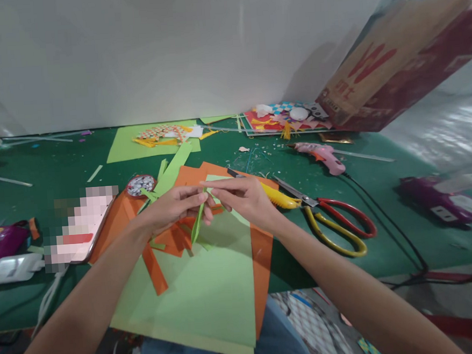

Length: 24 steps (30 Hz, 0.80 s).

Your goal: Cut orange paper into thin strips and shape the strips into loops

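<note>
My left hand (180,204) and my right hand (241,194) meet above the middle of the table, fingertips pinched close together. Between them is a narrow green paper strip (198,225), its looped end hanging down from the fingers. Both hands appear closed on this strip, though the exact pinch is partly hidden. Below lie light green paper sheets (196,298) on top of orange paper (262,272). Several cut strips, among them an orange strip (155,269), are scattered under my left hand. A round tin (140,185) with pale bits stands just beyond my left wrist.
Scissors (331,208) with red and yellow handles and a yellow-handled cutter (281,196) lie right of my hands. Farther right are a pink glue gun (321,156) with its cord, a purple power strip (448,200) and a paper bag (398,68). A phone (88,225) lies at left.
</note>
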{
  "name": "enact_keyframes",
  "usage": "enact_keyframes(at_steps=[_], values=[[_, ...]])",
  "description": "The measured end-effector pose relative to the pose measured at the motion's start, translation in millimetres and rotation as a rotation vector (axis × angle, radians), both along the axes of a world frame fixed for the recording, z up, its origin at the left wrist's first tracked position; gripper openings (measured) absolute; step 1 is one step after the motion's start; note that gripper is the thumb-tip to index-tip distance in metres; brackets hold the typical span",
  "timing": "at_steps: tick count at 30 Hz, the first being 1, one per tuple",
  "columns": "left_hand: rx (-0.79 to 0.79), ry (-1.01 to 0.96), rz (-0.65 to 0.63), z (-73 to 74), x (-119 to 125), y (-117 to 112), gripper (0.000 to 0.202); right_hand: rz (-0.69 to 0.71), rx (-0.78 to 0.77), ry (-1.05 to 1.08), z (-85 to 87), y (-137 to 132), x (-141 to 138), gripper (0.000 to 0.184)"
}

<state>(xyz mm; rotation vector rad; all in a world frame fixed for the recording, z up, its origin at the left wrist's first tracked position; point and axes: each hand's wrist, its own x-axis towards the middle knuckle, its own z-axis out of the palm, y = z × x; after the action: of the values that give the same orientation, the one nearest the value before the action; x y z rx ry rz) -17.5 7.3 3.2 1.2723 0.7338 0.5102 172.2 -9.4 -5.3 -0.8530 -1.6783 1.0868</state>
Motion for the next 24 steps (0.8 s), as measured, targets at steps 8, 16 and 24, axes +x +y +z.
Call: enact_keyframes(at_steps=[8,16,24], values=[[-0.009,0.004,0.017,0.5,1.1,-0.4,0.028,-0.016,-0.020,-0.014,-0.8,-0.3,-0.9,0.024],[0.024,0.050,0.018,1.3,1.5,-0.1,0.030,0.009,0.072,-0.106,0.1,-0.2,-1.3,0.027],[0.018,0.024,0.028,3.7,3.1,-1.4,0.027,-0.017,0.105,-0.156,-1.8,0.5,-1.6,0.030]])
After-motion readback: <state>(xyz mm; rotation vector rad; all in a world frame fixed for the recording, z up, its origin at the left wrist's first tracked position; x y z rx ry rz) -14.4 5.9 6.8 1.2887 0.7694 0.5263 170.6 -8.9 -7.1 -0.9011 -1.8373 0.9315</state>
